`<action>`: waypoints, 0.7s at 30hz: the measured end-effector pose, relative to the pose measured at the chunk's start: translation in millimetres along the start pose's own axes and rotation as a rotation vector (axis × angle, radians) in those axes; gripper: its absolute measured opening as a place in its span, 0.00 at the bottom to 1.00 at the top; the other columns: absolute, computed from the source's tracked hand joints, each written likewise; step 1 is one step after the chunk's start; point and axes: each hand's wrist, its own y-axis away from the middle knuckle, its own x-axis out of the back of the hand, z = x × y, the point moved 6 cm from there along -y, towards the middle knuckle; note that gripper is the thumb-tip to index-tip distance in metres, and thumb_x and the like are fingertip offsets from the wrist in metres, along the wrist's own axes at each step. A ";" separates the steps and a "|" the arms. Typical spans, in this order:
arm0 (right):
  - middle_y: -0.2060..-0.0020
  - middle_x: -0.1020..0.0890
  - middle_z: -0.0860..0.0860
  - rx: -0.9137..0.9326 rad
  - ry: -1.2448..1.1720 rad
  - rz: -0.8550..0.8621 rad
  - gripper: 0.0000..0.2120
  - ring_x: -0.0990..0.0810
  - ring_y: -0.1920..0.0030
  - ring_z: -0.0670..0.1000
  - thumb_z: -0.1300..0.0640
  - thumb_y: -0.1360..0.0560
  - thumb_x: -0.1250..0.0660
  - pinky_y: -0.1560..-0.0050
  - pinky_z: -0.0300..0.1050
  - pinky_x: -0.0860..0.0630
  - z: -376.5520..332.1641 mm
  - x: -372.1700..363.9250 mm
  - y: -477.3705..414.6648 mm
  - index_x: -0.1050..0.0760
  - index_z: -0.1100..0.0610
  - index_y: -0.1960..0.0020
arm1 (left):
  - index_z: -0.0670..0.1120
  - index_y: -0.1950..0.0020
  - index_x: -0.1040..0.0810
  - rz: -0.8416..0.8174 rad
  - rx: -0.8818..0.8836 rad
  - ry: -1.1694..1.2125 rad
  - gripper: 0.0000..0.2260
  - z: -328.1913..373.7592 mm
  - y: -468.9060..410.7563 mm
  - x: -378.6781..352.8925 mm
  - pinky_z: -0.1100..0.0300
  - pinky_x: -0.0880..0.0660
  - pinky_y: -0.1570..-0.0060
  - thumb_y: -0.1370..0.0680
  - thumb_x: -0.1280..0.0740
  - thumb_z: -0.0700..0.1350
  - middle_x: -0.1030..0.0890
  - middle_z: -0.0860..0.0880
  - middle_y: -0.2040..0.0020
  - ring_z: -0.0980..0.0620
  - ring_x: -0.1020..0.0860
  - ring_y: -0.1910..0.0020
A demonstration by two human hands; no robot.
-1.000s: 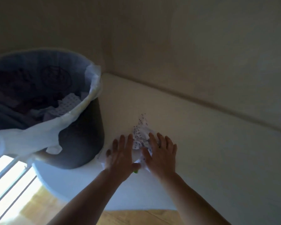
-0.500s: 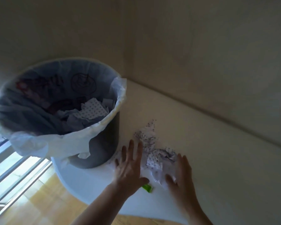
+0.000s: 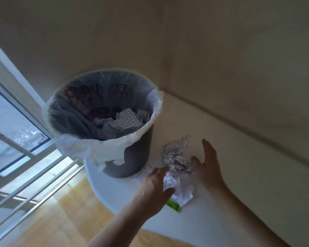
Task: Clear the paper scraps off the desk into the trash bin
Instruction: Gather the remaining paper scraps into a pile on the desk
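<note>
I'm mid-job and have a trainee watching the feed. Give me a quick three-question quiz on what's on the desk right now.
1. True or false: the trash bin stands on the floor beside the desk.
2. Where does the pile of crumpled paper scraps lie? A) inside the bin only B) on the desk between the left hand and the right hand C) on the floor
3. Fill in: the small strip peeking out under the scraps near the left hand is ____ in colour.

Key
1. False: it stands on the desk.
2. B
3. Green
</note>
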 end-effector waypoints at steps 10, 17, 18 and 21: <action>0.45 0.19 0.52 -0.024 -0.521 0.015 0.15 0.19 0.43 0.54 0.53 0.24 0.35 0.42 0.53 0.24 -111.8 30.9 -31.8 0.25 0.52 0.38 | 0.43 0.38 0.25 0.108 0.298 0.801 0.19 75.0 -20.6 60.2 0.56 0.25 0.58 0.29 0.31 0.38 0.19 0.46 0.57 0.48 0.21 0.59; 0.58 0.18 0.51 0.148 -0.393 -0.128 0.05 0.18 0.49 0.60 0.53 0.23 0.36 0.50 0.57 0.22 -217.0 51.4 -11.7 0.23 0.50 0.56 | 0.40 0.38 0.25 0.239 0.259 1.047 0.16 120.9 -4.8 161.3 0.56 0.23 0.63 0.25 0.31 0.38 0.19 0.44 0.56 0.48 0.19 0.63; 0.57 0.18 0.53 0.172 -0.342 -0.160 0.05 0.18 0.49 0.61 0.53 0.23 0.36 0.48 0.59 0.22 -228.5 47.5 -10.1 0.23 0.51 0.55 | 0.40 0.40 0.23 0.288 0.242 1.065 0.14 116.7 -0.9 179.4 0.54 0.22 0.62 0.26 0.31 0.38 0.19 0.43 0.57 0.47 0.19 0.64; 0.59 0.17 0.61 0.243 -0.182 -0.177 0.08 0.19 0.54 0.64 0.56 0.25 0.34 0.49 0.60 0.22 -254.6 35.6 -10.4 0.20 0.60 0.56 | 0.49 0.52 0.18 0.615 0.185 0.658 0.07 86.1 20.2 241.2 0.44 0.19 0.52 0.28 0.31 0.40 0.16 0.46 0.57 0.45 0.18 0.58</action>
